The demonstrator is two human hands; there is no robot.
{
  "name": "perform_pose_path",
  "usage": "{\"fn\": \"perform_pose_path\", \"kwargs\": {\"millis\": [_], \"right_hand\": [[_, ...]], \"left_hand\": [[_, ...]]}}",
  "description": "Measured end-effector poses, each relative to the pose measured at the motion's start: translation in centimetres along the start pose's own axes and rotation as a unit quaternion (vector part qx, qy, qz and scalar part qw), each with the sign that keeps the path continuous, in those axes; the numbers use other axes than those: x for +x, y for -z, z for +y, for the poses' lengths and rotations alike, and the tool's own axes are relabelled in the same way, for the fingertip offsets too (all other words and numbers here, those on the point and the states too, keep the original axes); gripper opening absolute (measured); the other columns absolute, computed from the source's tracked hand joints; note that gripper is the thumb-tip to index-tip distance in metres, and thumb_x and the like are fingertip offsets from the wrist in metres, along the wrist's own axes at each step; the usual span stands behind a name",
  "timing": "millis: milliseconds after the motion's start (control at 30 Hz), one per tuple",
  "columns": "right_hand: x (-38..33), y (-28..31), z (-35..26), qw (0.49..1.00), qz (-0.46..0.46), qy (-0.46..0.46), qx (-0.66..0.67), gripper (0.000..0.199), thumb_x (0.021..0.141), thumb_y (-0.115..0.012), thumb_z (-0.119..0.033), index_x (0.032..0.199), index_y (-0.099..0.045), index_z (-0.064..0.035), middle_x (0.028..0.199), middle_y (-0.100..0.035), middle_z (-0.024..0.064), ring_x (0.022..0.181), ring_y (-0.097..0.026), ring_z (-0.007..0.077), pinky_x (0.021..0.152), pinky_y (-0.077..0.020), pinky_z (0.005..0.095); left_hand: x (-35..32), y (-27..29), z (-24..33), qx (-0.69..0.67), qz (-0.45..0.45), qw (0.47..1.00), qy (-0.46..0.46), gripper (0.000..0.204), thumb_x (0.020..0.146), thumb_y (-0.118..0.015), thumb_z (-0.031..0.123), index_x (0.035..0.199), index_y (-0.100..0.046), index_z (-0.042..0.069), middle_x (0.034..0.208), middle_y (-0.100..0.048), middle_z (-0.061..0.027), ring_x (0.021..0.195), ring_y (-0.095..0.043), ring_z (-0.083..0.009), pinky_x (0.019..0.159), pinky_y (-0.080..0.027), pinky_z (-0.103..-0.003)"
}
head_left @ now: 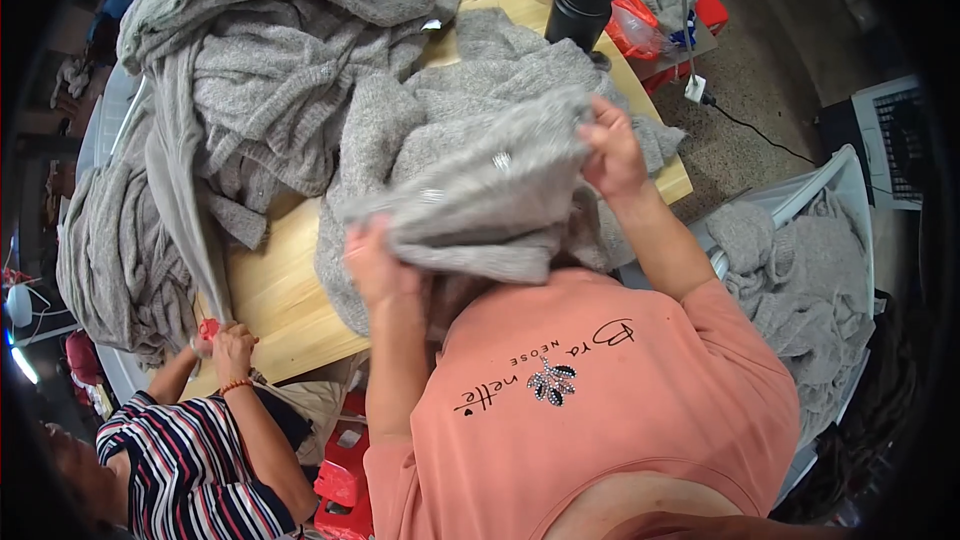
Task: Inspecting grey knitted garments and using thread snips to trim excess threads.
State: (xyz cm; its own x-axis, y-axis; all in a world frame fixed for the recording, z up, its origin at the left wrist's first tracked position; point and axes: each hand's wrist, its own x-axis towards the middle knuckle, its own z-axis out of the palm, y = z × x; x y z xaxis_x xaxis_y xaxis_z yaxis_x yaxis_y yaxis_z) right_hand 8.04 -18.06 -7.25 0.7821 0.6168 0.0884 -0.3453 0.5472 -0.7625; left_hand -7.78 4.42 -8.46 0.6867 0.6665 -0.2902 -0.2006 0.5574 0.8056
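Note:
A grey knit garment (490, 185), blurred by motion, is stretched between my two hands over the table's near side. At its left end my left hand (375, 262) grips the edge, its fingertips partly hidden by the cloth. My right hand (613, 148) is closed on the upper right corner, farther from me and higher. Two bright spots show on the cloth's surface, too smeared to make out. Below and behind it lie more grey knit pieces (450, 90), spread across the wooden table (285, 285).
Big piles of grey knitwear (270, 70) cover the table's left. A black bottle (582, 2) stands at the back right. Right of me is a clear bin (860, 200) of knitwear. At lower left a co-worker in a striped shirt (190, 465) handles grey cloth. A cable with a socket (695, 90) hangs at right.

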Motion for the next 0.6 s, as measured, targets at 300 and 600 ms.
{"fn": "perform_pose_path", "kwargs": {"millis": [300, 600], "right_hand": [[-1.9, -4.9, 0.2, 0.951, -0.018, 0.012, -0.308, 0.030, 0.072, -0.056, -0.003, 0.102, -0.052, -0.0014, 0.092, -0.055, 0.0032, 0.079, -0.054, 0.0103, 0.069, -0.0458, 0.0266], [-2.0, -10.6, 2.3, 0.730, -0.179, 0.249, -0.610, 0.060, 0.068, -0.068, -0.024, 0.117, -0.041, -0.0011, 0.118, -0.044, 0.0182, 0.110, -0.042, 0.0358, 0.092, -0.0325, 0.0410]], "left_hand": [[-2.8, 0.1, 3.8, 0.566, 0.026, 0.722, -0.397, 0.029, 0.066, -0.068, 0.005, 0.090, -0.053, -0.002, 0.083, -0.060, -0.0106, 0.078, -0.059, -0.0215, 0.071, -0.043, -0.027], [-3.3, 0.3, 5.2, 0.193, -0.306, 0.931, -0.045, 0.028, 0.075, -0.057, 0.004, 0.102, -0.058, -0.003, 0.093, -0.063, -0.0090, 0.082, -0.061, -0.0165, 0.072, -0.050, -0.030]]}}
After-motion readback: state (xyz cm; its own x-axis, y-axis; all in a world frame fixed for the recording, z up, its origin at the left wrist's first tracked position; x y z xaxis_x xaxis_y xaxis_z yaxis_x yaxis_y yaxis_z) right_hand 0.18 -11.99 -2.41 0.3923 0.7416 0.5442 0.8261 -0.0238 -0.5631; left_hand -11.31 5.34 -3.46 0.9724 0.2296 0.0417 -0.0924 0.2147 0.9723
